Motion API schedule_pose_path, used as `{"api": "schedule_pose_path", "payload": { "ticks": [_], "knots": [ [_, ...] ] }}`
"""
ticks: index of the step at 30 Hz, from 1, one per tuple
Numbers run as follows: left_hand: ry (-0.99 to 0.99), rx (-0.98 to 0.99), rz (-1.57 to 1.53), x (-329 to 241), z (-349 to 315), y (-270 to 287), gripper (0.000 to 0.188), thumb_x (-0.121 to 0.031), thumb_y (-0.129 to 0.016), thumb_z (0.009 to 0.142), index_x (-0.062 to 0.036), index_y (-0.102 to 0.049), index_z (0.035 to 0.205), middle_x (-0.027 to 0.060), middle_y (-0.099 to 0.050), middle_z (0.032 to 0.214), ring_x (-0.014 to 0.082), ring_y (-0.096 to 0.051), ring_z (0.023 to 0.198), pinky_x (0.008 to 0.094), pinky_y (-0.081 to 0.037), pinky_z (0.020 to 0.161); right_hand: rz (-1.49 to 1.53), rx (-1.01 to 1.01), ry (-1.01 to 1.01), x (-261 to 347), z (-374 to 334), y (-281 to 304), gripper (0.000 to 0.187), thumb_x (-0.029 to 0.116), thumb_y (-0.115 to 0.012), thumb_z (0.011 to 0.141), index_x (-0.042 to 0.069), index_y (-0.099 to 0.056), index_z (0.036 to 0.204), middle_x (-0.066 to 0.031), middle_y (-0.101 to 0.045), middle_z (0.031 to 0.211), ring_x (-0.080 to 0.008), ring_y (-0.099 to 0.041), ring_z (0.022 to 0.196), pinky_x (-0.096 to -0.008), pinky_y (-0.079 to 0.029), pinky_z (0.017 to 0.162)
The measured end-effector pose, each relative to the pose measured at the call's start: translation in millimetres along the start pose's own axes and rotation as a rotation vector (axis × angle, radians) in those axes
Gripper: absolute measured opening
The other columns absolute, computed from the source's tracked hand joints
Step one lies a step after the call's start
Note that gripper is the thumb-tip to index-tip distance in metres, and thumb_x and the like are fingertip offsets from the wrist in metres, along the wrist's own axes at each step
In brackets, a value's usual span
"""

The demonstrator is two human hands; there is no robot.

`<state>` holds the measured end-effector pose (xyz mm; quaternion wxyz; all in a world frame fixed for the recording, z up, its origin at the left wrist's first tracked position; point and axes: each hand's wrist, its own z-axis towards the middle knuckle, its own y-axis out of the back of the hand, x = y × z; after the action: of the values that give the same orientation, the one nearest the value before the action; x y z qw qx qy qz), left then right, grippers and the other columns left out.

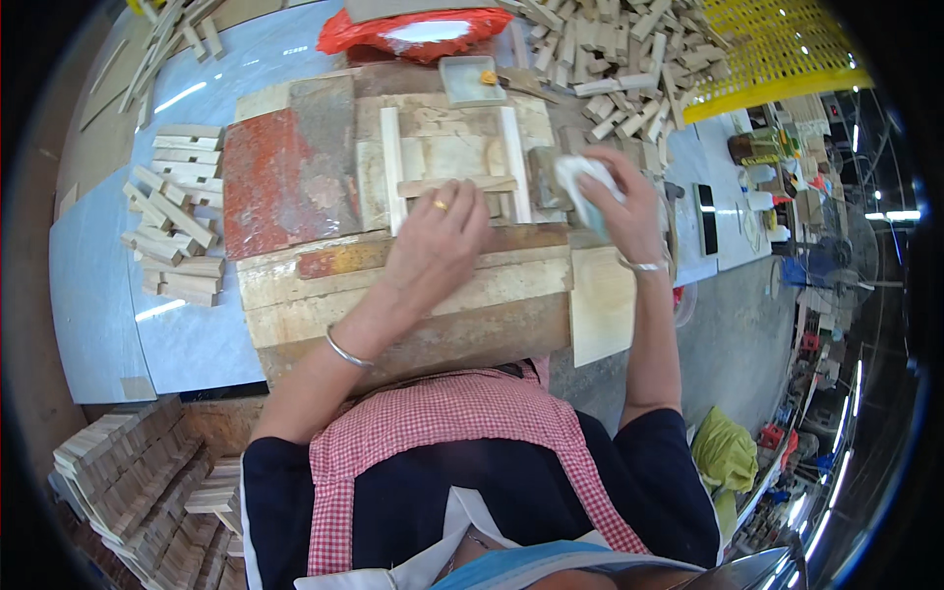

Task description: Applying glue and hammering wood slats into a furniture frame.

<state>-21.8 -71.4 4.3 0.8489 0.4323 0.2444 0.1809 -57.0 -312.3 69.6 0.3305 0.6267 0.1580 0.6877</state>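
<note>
Two pale upright wooden strips and a crosspiece form a small wooden frame on the worn wooden work board. The fingers of my left hand are closed over the wooden crosspiece at the frame's lower part, hiding its middle. To the right, my right hand grips a crumpled white cloth, held beside a brownish block. A shallow square dish with a small orange-yellow item on its edge lies beyond the frame.
Stacked notched wood pieces lie at the left. A heap of wood sticks sits far right, beside a yellow plastic basket. A red plastic bag lies at the back. A dark phone rests on the right-hand table.
</note>
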Motion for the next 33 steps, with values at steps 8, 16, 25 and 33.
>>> {"api": "schedule_pose_path", "payload": {
  "ticks": [8, 16, 25, 33],
  "knots": [
    [0.018, 0.168, 0.029, 31, 37, -7, 0.008, -0.007, -0.058, 0.079, -0.0040, -0.058, 0.087, 0.0097, -0.056, 0.087, 0.0245, -0.055, 0.087, 0.0393, -0.041, 0.075, -0.539, -0.038, -0.117, -79, -126, 26, 0.039, 0.028, -0.067, 0.084, 0.010, -0.061, 0.118, -0.0129, -0.062, 0.104, -0.0237, -0.059, 0.083, -0.0333, -0.047, 0.066],
    [0.728, -0.511, -1.032, 77, 9, 61, 0.033, -0.023, -0.049, 0.100, 0.0031, -0.057, 0.118, 0.0096, -0.065, 0.108, 0.0159, -0.064, 0.086, 0.0294, -0.051, 0.075, -0.326, -0.110, 0.113, -59, -97, 23, 0.030, 0.017, -0.067, 0.081, 0.009, -0.065, 0.109, -0.0119, -0.057, 0.096, -0.0293, -0.058, 0.089, -0.0366, -0.049, 0.075],
    [1.229, -0.047, -1.209, 98, -78, 100, 0.028, -0.022, -0.051, 0.099, 0.0023, -0.064, 0.102, 0.0115, -0.065, 0.096, 0.0170, -0.065, 0.078, 0.0319, -0.055, 0.071, -0.738, 0.420, 0.445, 6, 29, -46, 0.017, 0.020, -0.070, 0.077, 0.015, -0.068, 0.093, -0.0068, -0.058, 0.085, -0.0248, -0.062, 0.084, -0.0367, -0.051, 0.067],
    [0.168, -0.007, 0.085, 93, -38, 99, 0.031, -0.005, -0.064, 0.082, -0.0034, -0.061, 0.113, 0.0116, -0.061, 0.105, 0.0309, -0.057, 0.101, 0.0408, -0.045, 0.090, -0.199, 0.556, 0.289, 33, 65, -99, 0.024, 0.030, -0.067, 0.078, 0.014, -0.068, 0.096, -0.0085, -0.063, 0.093, -0.0280, -0.062, 0.091, -0.0423, -0.051, 0.073]
  ]
}}
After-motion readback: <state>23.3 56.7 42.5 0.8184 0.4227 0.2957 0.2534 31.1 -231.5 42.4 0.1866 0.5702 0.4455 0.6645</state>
